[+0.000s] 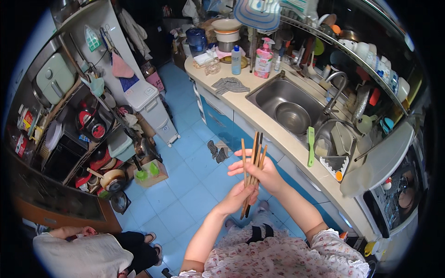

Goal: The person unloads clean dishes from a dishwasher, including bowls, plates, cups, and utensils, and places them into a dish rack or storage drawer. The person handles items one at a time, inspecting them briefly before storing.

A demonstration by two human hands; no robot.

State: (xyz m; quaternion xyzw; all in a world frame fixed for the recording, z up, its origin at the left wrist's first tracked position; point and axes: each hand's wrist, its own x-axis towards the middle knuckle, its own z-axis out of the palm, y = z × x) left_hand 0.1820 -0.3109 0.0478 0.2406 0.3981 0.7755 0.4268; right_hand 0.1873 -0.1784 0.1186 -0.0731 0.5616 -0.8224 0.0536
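A bundle of several wooden chopsticks (243,153), one or more of them black, stands tilted in front of my body above the floor. My left hand (238,198) is closed around their lower part, and the lower ends poke out beneath it. Higher up, my right hand (266,172) grips the same bundle with its thumb across it and some fingers extended to the left. To the right of my hands is the counter with a stainless steel sink (266,93), where a round metal basin (292,118) sits. A green-handled brush (310,147) lies on the counter's front edge.
A grey cloth (230,85), a pink pump bottle (263,60) and a blue bottle (236,60) are on the counter (208,74). Dark socks or cloths (219,152) lie on the blue tiled floor. A person (83,252) is at lower left, near crowded shelves and a bin (149,104).
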